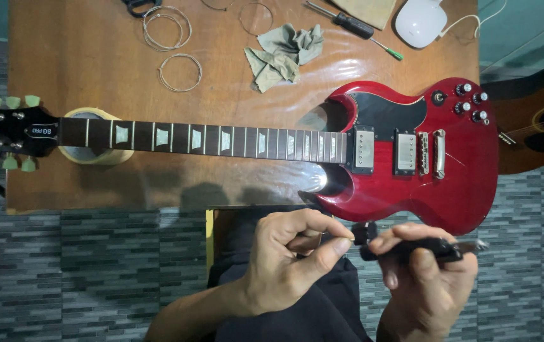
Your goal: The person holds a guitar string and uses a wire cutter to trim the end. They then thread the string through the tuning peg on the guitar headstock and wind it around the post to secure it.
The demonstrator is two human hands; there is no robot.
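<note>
A glossy brown wooden table (pixel 94 57) is seen from above, standing on a floor of narrow grey tiles (pixel 63 272). Below the table's near edge, a small black tool with a metal tip (pixel 440 248) is held in the closed right hand (pixel 427 278); the left hand (pixel 284 263) is pinched at thumb and forefinger just beside the tool's left end, though what is pinched cannot be told. Just above the grip, a shiny red solid-body electric guitar without strings (pixel 411 152) is laid flat, its dark neck propped on a roll of pale tape (pixel 91 155) far to the left. Further beyond, a crumpled grey-green cloth (pixel 284 54), thin coiled wire strings (pixel 180 71) and a black-handled screwdriver (pixel 351 25) are spread.
</note>
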